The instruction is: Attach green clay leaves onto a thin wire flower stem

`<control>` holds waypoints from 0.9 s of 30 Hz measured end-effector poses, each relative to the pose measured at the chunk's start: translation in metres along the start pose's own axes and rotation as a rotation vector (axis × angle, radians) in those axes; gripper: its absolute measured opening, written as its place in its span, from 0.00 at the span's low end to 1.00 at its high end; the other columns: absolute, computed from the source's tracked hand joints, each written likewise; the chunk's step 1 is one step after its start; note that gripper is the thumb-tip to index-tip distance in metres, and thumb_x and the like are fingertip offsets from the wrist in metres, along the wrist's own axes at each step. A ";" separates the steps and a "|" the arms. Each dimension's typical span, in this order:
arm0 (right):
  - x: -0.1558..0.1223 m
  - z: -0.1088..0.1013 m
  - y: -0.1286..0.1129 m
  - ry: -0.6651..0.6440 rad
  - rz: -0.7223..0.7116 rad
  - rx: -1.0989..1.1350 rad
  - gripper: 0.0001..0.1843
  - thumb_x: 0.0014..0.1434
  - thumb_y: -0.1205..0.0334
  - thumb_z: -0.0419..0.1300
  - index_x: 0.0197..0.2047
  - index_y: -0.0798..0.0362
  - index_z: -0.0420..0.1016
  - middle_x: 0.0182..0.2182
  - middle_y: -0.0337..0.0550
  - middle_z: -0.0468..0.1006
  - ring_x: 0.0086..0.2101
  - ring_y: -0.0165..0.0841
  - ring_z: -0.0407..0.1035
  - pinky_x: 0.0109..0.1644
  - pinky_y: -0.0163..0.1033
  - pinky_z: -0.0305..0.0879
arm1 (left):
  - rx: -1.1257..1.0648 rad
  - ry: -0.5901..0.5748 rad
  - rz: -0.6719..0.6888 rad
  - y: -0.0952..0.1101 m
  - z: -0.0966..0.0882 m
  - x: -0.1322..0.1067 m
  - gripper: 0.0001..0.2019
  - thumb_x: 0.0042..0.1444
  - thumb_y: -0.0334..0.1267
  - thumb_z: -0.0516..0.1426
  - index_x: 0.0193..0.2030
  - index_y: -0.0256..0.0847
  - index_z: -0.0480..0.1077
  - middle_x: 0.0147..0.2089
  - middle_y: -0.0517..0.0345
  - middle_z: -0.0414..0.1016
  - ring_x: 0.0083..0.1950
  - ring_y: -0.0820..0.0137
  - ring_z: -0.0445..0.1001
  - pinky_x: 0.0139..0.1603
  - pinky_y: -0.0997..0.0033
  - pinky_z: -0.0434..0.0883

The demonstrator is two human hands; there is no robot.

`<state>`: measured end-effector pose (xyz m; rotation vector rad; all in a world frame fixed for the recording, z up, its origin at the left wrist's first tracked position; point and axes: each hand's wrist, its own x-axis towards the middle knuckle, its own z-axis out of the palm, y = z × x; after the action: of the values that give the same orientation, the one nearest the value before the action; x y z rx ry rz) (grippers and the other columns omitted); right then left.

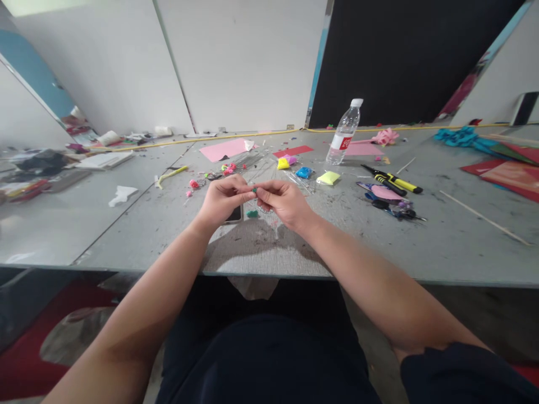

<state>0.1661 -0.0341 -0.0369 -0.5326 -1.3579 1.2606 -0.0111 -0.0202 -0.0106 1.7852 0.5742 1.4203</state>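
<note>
Above the near part of the table, my left hand (pixel 227 199) and my right hand (pixel 284 202) meet at the fingertips. Both pinch a tiny piece of dark green clay (pixel 254 190) between thumb and forefinger. Something thin and shiny, perhaps wire, shows under the right fingers, but I cannot make it out. A larger lump of green clay (pixel 252 214) lies on the table just below the hands. Beside it, a dark phone (pixel 234 215) is partly covered by my left hand. Small pink clay pieces (pixel 193 184) lie to the left.
Behind the hands lie yellow (pixel 283 163), blue (pixel 304 172) and pale yellow clay packets (pixel 328 178). A water bottle (pixel 343 134) stands upright beyond them. To the right are yellow-black pliers (pixel 389 180), a thin stick (pixel 484 217) and red paper (pixel 505 174). The table's front edge (pixel 269 275) is close to my body.
</note>
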 end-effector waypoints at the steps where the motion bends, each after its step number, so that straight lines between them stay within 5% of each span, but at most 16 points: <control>1: 0.000 0.000 0.000 0.000 -0.001 -0.003 0.23 0.48 0.40 0.76 0.38 0.50 0.85 0.23 0.35 0.75 0.24 0.26 0.63 0.27 0.36 0.61 | -0.008 -0.003 -0.005 0.000 0.000 0.000 0.11 0.41 0.42 0.77 0.24 0.42 0.81 0.27 0.58 0.73 0.30 0.73 0.71 0.33 0.68 0.68; 27: 0.001 -0.003 0.003 -0.144 0.015 -0.017 0.22 0.55 0.38 0.71 0.35 0.50 0.79 0.25 0.35 0.74 0.25 0.26 0.64 0.29 0.36 0.62 | -0.004 -0.081 -0.019 0.004 -0.001 0.001 0.11 0.47 0.48 0.74 0.32 0.45 0.85 0.31 0.55 0.79 0.33 0.70 0.76 0.38 0.67 0.73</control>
<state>0.1675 -0.0316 -0.0398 -0.4715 -1.4880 1.3216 -0.0121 -0.0212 -0.0070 1.8214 0.5440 1.3288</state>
